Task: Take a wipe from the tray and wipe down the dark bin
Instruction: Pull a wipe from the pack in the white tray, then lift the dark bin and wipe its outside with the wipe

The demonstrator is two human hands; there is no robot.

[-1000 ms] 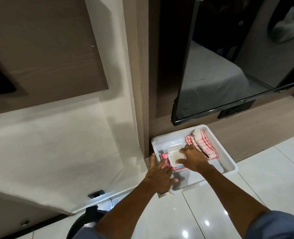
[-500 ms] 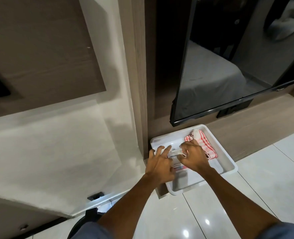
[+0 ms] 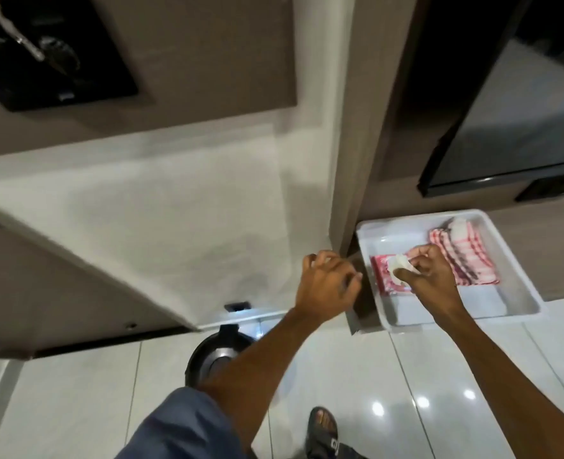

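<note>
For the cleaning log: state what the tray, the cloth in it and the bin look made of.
Tray: likely white plastic, smooth moulded rim.
Cloth: woven fabric, red-and-white check, soft folds.
Bin: dark, glossy, probably plastic or coated metal; mostly hidden.

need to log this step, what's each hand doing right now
Left hand: loosely curled, holding nothing, off the tray.
Right hand: closed in a pinch grip on a white wipe, over the wipe pack.

Tray (image 3: 515, 273) lies right of the bin (image 3: 207, 356), cloth (image 3: 462, 256) inside.
</note>
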